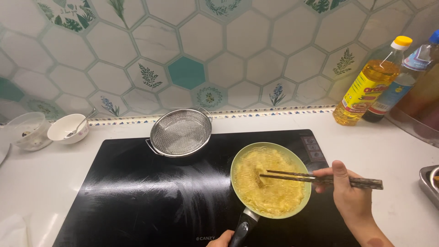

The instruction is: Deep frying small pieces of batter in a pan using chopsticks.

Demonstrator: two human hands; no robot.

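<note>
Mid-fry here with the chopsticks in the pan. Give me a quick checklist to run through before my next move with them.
1. Pan steadied: left hand is on the pan handle at the frame's bottom edge; ok.
2. Chopstick grip: right hand holds the chopsticks level, tips together in the pan; ok.
3. Tips on food: they touch a browner piece in the bubbling yellow oil; whether pinched, cannot tell.
4. Pan placement: sits fully on the black cooktop; ok.
5. Strainer ready: mesh strainer rests on the cooktop behind the pan; ok.
6. Doneness underneath: hidden by bubbles; cannot tell.
</note>
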